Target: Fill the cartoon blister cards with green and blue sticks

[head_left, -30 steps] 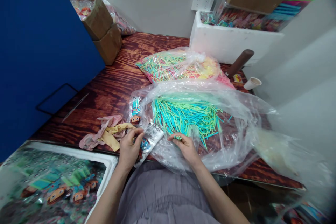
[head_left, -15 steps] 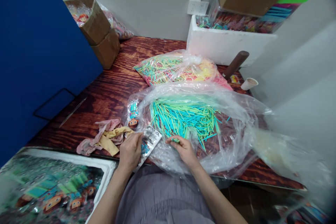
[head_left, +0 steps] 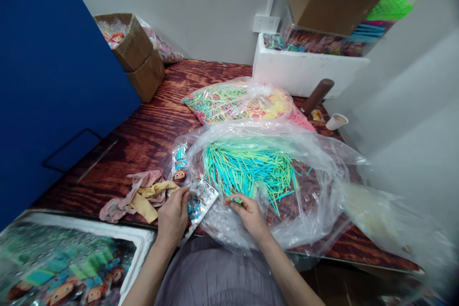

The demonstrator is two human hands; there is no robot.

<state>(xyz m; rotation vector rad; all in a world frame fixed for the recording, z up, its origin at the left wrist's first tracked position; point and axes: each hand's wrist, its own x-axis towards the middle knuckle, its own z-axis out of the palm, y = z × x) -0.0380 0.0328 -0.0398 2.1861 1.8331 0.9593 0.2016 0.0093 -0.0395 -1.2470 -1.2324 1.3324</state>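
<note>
My left hand (head_left: 174, 213) is closed on the edge of a small printed silver packet (head_left: 202, 202), which lies tilted at the table's front edge with a blue figure showing on it. In my right hand (head_left: 247, 213), closed fingers grip a small bundle of green and blue sticks (head_left: 236, 200), seen end-on. Just beyond lies a large open clear plastic bag (head_left: 319, 196) with a heap of loose green and blue sticks (head_left: 251, 167) in it. Left of the heap rests a filled packet (head_left: 180, 162) with a doll-like head at its lower end.
Crumpled pink and yellow gloves (head_left: 143, 196) lie left of my hands. A foam box (head_left: 139, 244) of packed figures is at lower left. Behind are a tied bag of coloured sticks (head_left: 229, 103), a brown cylinder (head_left: 319, 95), a paper cup (head_left: 337, 122) and a white foam box (head_left: 304, 71).
The view has tilted up slightly, so the scene sits lower. Both hands keep their holds, and the packet has barely moved.
</note>
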